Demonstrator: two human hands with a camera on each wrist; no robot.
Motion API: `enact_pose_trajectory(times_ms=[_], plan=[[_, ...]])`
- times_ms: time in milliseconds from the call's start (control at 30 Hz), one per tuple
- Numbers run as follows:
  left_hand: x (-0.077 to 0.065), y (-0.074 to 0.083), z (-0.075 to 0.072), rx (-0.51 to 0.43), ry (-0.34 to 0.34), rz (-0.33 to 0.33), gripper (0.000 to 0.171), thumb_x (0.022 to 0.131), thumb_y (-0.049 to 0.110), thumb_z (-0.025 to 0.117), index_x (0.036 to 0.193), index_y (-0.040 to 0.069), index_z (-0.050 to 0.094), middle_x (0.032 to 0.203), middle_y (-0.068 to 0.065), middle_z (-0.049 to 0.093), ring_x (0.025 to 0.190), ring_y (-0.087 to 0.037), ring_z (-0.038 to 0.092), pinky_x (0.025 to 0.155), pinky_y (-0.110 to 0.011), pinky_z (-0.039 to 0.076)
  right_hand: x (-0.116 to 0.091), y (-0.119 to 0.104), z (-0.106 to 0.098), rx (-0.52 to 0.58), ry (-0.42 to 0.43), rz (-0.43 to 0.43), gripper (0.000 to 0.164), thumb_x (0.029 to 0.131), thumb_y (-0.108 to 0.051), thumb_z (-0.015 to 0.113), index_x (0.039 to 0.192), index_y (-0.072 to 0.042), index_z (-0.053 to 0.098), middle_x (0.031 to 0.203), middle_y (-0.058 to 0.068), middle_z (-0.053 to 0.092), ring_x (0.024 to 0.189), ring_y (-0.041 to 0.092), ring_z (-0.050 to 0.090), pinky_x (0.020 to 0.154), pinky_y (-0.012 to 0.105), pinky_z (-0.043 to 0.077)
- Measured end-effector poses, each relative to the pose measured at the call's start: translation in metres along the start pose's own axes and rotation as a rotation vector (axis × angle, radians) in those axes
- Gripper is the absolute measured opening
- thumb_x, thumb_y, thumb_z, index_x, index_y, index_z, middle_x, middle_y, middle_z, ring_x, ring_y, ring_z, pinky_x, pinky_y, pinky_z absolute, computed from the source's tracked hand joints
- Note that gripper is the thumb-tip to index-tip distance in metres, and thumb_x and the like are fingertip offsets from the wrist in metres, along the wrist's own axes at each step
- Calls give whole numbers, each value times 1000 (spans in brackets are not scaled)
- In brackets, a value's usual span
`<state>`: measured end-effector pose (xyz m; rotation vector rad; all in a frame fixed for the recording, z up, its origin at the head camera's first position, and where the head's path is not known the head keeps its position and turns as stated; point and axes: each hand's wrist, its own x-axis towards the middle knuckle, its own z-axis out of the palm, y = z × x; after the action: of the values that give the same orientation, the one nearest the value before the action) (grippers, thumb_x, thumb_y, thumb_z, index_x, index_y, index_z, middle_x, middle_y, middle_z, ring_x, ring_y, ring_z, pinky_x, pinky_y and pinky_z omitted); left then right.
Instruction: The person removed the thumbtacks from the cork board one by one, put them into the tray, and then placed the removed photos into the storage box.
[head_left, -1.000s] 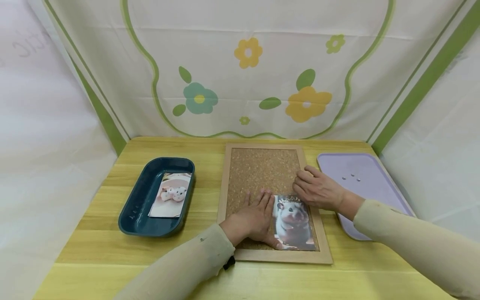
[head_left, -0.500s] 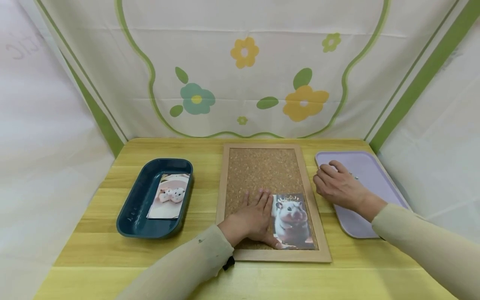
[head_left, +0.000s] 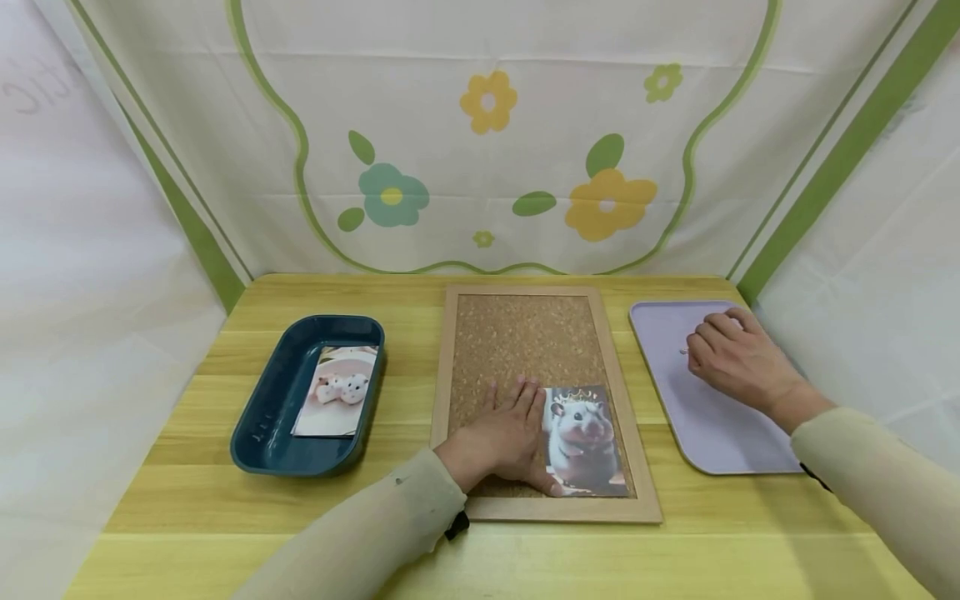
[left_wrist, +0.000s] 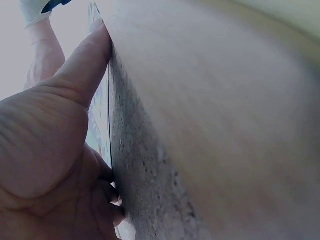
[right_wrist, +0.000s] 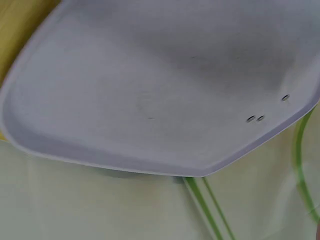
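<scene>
My left hand [head_left: 504, 440] lies flat with fingers spread on the cork board [head_left: 528, 337], its thumb on the lower left edge of a hamster photo [head_left: 585, 442]. The photo lies at the board's lower right corner. In the left wrist view the left thumb [left_wrist: 87, 62] reaches along the board's face. My right hand [head_left: 738, 358] is over the lilac tray [head_left: 738, 446], fingers loosely bent, with fingertips hidden from the head camera. Several small metal thumbtacks [right_wrist: 251, 119] lie on the tray in the right wrist view; nothing is visibly held.
A dark teal bin [head_left: 262, 433] stands on the left of the wooden table [head_left: 202, 492], with a photo of two spotted round figures [head_left: 341, 392] inside. The board's light wooden frame [head_left: 442, 375] borders the cork. A flowered cloth [head_left: 450, 50] hangs behind the table.
My right hand has left the photo's upper right corner and moved right, over the tray. The left hand stays pressed on the board. The photo remains in place.
</scene>
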<state>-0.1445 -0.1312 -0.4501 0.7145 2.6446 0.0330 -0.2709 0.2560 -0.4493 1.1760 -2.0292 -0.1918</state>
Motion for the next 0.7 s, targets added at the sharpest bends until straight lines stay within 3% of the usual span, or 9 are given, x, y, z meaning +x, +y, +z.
enact_pose_trajectory(times_ms=[400, 700], plan=[[1, 0, 0, -9, -6, 4, 140, 78, 90, 63, 170, 7, 0, 178, -14, -7, 165, -29, -8, 130, -64, 0, -37, 20, 12, 68, -86, 64, 34, 100, -21, 37, 81, 0, 56, 83, 20, 61, 93, 46, 58, 82, 60, 45], [1, -1, 1, -8, -9, 1, 140, 78, 91, 63, 170, 7, -1, 178, -14, -8, 164, -29, -9, 130, -64, 0, -44, 25, 16, 62, -142, 64, 40, 103, -25, 35, 83, 0, 58, 84, 20, 63, 93, 46, 59, 80, 59, 46]])
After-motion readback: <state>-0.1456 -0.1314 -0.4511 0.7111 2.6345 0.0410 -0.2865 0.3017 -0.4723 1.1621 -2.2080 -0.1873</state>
